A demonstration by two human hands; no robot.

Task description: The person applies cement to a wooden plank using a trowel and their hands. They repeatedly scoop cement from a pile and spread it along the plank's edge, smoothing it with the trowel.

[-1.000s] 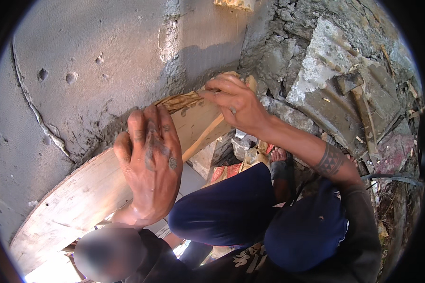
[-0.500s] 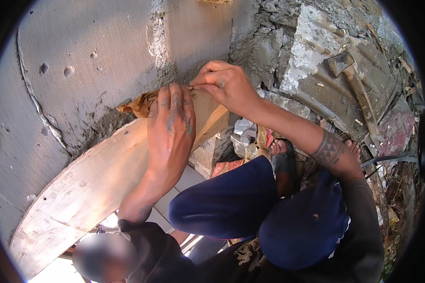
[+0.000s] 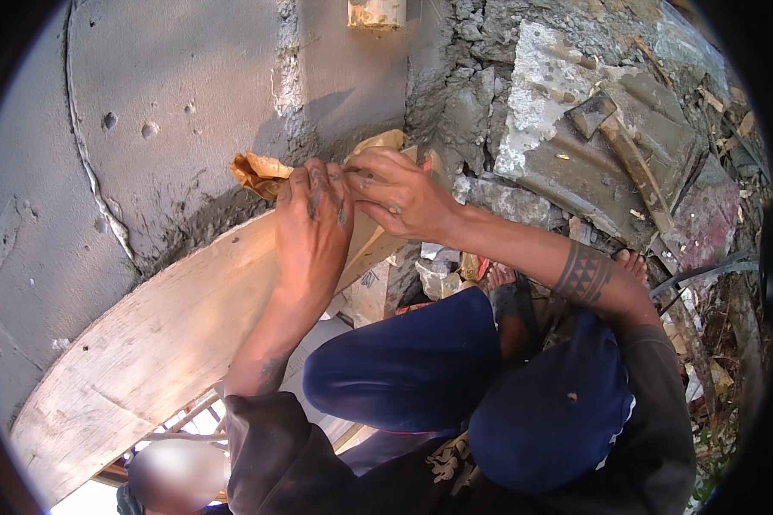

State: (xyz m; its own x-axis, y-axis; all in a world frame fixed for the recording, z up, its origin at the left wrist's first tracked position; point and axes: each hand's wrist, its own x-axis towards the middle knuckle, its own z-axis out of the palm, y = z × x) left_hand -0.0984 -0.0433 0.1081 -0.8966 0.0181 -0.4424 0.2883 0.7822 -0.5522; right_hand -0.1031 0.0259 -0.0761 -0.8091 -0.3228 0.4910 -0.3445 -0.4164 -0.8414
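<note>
A crumpled piece of brown paper (image 3: pixel 259 174) is bunched along the top edge of a wooden board (image 3: pixel 159 335), which stands against a grey plastered wall (image 3: pixel 180 51). My left hand (image 3: pixel 315 219), smeared with grey mortar, is closed on the paper at the board's edge. Close beside it, my right hand (image 3: pixel 404 196) pinches the same paper, some of which shows behind its knuckles. The fingertips of both hands nearly meet, and what lies between them is partly hidden.
A hammer-like tool with a wooden handle (image 3: pixel 636 163) lies on a mortar-smeared slab (image 3: pixel 524 103) at right, among rubble. A small wood block (image 3: pixel 376 13) juts from the wall above. Another person (image 3: pixel 176 481) is at lower left. A dark hose (image 3: pixel 704 270) bends at right.
My right hand has moved down and closer against my left, its fingers now curled over. More brown paper shows behind it. The view has shifted slightly, and the wood block shows more.
</note>
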